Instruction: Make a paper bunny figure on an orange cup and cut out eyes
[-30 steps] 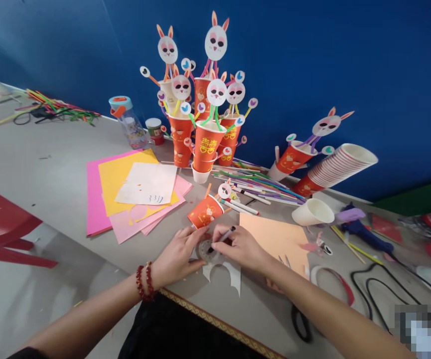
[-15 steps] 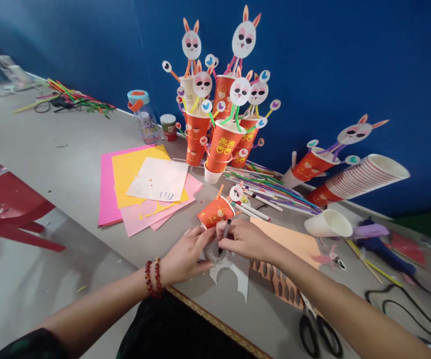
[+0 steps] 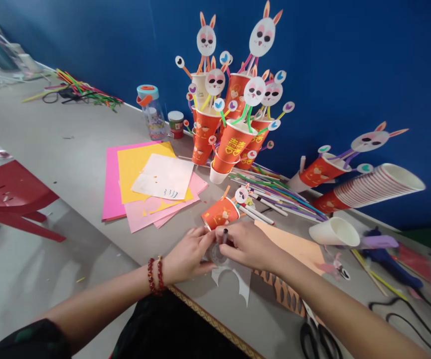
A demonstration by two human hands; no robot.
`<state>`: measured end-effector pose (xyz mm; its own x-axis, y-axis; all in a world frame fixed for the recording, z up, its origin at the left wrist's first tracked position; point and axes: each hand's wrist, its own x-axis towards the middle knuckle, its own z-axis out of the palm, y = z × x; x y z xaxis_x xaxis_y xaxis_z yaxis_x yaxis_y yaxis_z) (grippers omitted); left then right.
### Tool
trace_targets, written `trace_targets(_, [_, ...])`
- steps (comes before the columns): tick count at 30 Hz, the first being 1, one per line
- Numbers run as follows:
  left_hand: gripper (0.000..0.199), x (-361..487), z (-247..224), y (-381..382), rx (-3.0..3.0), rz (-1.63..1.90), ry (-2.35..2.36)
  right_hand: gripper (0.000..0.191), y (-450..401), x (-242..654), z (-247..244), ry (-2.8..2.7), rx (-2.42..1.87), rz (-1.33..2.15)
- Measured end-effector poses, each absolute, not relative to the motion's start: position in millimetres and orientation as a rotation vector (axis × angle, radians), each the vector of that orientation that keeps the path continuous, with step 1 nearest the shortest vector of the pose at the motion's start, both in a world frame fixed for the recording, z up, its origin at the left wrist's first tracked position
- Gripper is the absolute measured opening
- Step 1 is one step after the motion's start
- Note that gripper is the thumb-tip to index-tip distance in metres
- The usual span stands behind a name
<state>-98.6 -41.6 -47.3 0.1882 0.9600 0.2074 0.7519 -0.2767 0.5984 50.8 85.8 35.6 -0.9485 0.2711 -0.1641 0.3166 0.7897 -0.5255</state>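
Note:
A dark marker (image 3: 225,236) stands nearly upright in my right hand (image 3: 245,243), its fingers closed round it. Under the marker is a round clear disc (image 3: 218,255), resting on white paper (image 3: 233,279) with curved cut-outs. My left hand (image 3: 192,254), wearing red bead bracelets, curves round the left side of the disc and holds its edge between thumb and fingers. Just beyond my hands a red paper cup (image 3: 220,213) lies tilted with a small rabbit face (image 3: 241,194) beside it.
Red cups with rabbit figures (image 3: 237,142) stand at the back. Coloured paper (image 3: 163,174) lies left; pipe cleaners (image 3: 282,192), stacked cups (image 3: 379,187) and a loose cup (image 3: 335,232) are right. Scissors (image 3: 318,339) and orange paper (image 3: 290,244) lie near my right forearm.
The view has shifted slightly, so most objects sit a little further right. My hands keep their hold on the disc and marker, and the marker's tilt has changed slightly.

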Motion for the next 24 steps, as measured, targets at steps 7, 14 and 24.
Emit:
trace_targets(7, [0.053,-98,-48,-42,2.104,0.800,1.609,0.010,83,52,33,2.946,0.428,-0.853])
trace_targets(14, [0.078,-98,-48,-43,2.113,0.817,1.566,0.011,76,85,33,3.093,0.746,-1.130])
trace_targets(24, [0.072,-98,-39,-44,2.064,0.887,1.471,0.044,20,157,-18,3.402,0.701,-0.780])
